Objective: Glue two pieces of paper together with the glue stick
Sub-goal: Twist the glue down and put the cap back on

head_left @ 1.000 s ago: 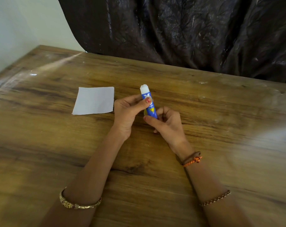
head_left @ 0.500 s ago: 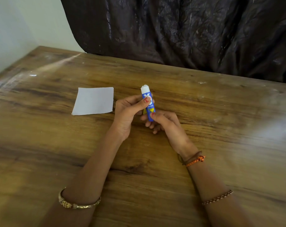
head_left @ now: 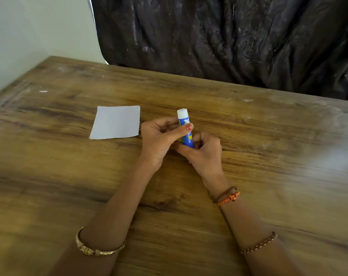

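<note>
A blue glue stick [head_left: 184,124] stands upright between both hands at the table's middle, its white top uppermost. My left hand [head_left: 159,140] pinches its barrel with thumb and fingers. My right hand [head_left: 204,151] is wrapped around its lower end. Whether the white top is a cap or bare glue is unclear. A square white paper [head_left: 115,122] lies flat on the table just left of my left hand, apart from it. Only this one paper patch shows; whether it is one sheet or two stacked I cannot tell.
The wooden table [head_left: 268,156] runs to an edge at the far left and back. A dark crinkled cloth [head_left: 229,36] hangs behind the far edge, with a pale wall [head_left: 29,26] on the left.
My right hand's fingers have shifted around the base of the glue stick, as if turning it. The stick stays upright in the same place and the paper has not moved.
</note>
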